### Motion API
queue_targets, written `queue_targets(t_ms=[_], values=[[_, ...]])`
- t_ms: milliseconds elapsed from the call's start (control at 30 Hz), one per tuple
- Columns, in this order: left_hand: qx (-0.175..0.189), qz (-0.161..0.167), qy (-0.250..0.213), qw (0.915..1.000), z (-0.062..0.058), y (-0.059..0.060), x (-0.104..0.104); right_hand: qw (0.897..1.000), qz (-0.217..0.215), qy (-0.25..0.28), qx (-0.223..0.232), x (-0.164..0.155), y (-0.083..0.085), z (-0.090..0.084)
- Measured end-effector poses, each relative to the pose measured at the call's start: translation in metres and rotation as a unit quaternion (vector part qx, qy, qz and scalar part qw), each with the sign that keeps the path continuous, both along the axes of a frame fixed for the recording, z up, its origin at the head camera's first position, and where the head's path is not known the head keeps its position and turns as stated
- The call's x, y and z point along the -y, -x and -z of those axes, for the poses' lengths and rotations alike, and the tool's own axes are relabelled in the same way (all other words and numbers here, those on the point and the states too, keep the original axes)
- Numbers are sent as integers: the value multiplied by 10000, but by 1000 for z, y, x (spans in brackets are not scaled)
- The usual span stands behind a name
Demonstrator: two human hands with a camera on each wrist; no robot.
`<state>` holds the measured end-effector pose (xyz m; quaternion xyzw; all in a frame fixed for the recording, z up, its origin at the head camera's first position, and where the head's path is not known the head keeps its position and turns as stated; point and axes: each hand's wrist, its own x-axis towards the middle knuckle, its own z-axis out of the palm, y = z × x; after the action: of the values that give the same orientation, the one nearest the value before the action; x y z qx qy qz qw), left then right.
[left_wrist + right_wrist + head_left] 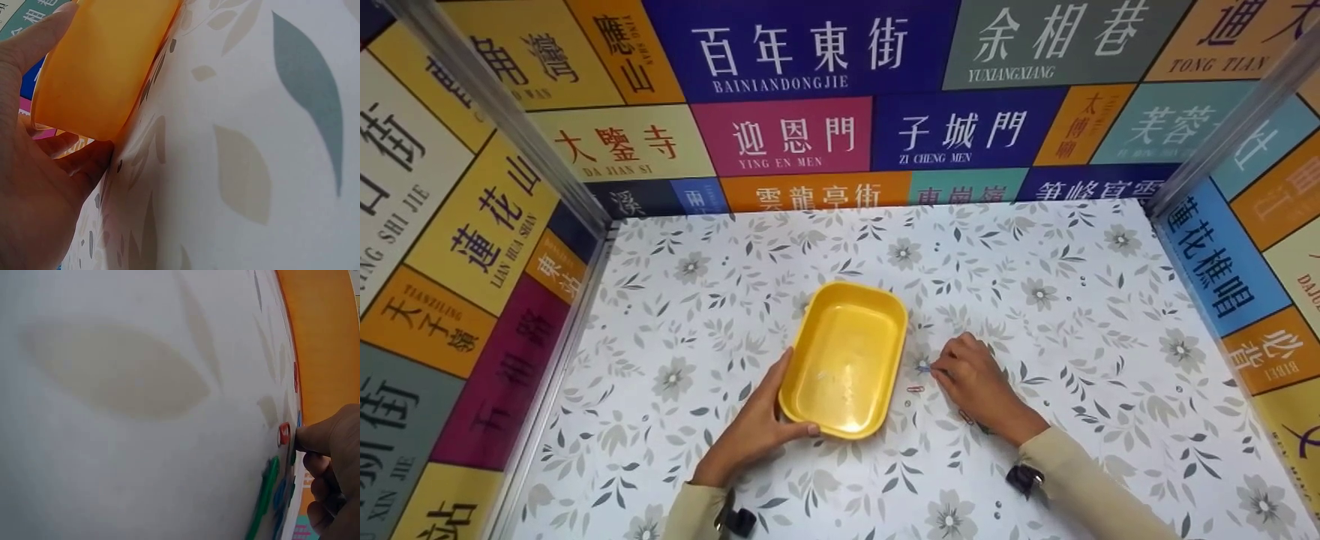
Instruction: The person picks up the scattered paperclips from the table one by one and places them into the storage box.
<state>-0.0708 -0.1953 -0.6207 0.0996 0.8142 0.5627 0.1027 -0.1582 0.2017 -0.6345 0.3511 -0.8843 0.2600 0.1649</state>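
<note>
A yellow plastic box [844, 360] with rounded corners lies open side up on the floral table top. My left hand [757, 427] grips its near left corner, thumb along the near side and fingers on the left side; the left wrist view shows the same hand [45, 169] around the box wall [101, 67]. To the right of the box, my right hand [975, 379] pinches a small blue paper clip [924, 368] at the table surface. A red paper clip [915, 389] lies between box and hand. Under the right wrist lies another red clip [966, 417], beside a green one [264, 495].
The table top [1072, 360] has a white leaf-and-flower print, which makes small things hard to pick out. Panels with street names, such as the back wall [802, 135], stand around three sides. Inside the box are pale glints that I cannot tell apart from reflections.
</note>
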Motion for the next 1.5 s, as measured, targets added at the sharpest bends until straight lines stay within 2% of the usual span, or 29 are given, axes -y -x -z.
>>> queue_targets(t_ms=[267,500,767,933,1133,1267,1500], values=[[-36,-27,80,10000,1,-2,1,9995,9,-207,230,3,4,-10],[-61,-109,19,9999,0,-4,3,9979,-72,-594,238,11,6,-17],[-68,-125,97,9999,0,-3,2,9912,85,-958,905,13,10,-26],[-117,-98,240,9996,1,-3,2,9893,46,-648,1307,9,11,-20],[-99,6,62,9999,0,0,0,9841,-11,-1,1777,8,13,-18],[-66,51,56,9999,-1,0,0,9773,55,257,2101,9,14,-21],[-118,97,196,9997,-1,1,1,9631,94,419,2658,7,16,-29]])
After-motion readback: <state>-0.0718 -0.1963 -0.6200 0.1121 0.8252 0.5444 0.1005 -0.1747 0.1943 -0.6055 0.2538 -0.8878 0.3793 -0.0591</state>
